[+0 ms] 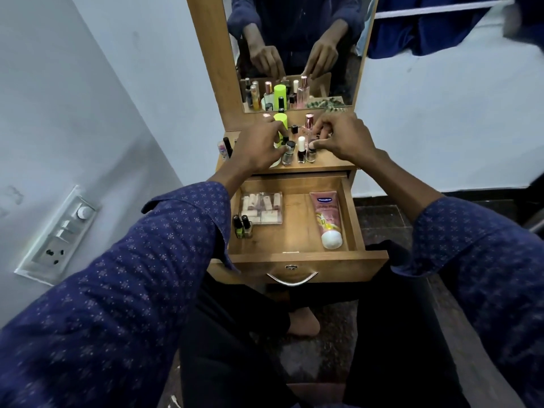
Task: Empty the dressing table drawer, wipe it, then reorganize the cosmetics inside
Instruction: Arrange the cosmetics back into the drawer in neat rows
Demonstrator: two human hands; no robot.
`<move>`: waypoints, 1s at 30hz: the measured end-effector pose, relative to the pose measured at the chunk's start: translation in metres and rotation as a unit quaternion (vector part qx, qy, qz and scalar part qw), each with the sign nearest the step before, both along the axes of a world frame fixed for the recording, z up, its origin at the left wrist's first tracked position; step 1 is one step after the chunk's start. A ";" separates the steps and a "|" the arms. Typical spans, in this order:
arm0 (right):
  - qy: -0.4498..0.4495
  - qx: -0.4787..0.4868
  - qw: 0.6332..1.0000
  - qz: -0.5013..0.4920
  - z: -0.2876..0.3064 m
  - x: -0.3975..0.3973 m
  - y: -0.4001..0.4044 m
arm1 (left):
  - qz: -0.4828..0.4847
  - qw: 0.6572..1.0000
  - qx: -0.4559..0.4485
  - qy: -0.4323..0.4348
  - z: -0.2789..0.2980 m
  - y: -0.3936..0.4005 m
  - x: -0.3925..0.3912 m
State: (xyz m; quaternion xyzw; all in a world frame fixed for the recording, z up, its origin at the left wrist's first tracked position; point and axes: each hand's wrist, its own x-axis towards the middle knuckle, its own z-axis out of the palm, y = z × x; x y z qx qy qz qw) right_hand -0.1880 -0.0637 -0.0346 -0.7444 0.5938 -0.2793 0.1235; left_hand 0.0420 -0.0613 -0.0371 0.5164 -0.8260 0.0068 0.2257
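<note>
matt wooden drawer (294,254) with shiny metal handle (292,278); glossy plastic lotion tube (327,217); clear plastic box (261,208); glass polish bottles (297,151).

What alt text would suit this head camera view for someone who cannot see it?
A seated person's left hand and right hand reach among small cosmetic bottles on a wooden dressing table. Below, the open drawer holds a pink lotion tube, a clear box and two nail polish bottles.

We see pale blue-white walls (123,69) | a white switch-and-socket panel (57,235) lower left | a wooden-framed mirror (297,48) top centre | dark speckled floor (382,219) at right | blue cloth (435,30) upper right | dim, cool light.
</note>
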 end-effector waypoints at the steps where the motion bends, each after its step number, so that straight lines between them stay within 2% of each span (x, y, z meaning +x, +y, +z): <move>1: 0.011 -0.003 1.000 0.000 -0.003 0.001 0.000 | 0.001 1.000 0.004 -0.005 -0.002 0.000 -0.002; 7: 0.049 -0.018 0.999 -0.008 -0.012 0.008 0.001 | 0.022 0.999 0.005 -0.022 -0.012 -0.001 -0.013; 19: 0.010 -0.030 0.999 -0.018 -0.023 0.001 0.017 | 0.021 0.998 0.045 0.047 -0.015 0.016 -0.018; 24: 0.005 0.013 1.000 0.018 -0.039 0.008 0.043 | 0.007 0.987 0.128 0.101 -0.026 0.040 -0.005; 27: 0.019 0.061 0.995 0.072 -0.052 0.019 0.061 | -0.010 0.974 0.200 0.105 -0.037 0.058 0.010; 30: 0.045 0.094 0.988 0.117 -0.065 0.035 0.076 | -0.005 0.968 0.231 0.094 -0.046 0.077 0.027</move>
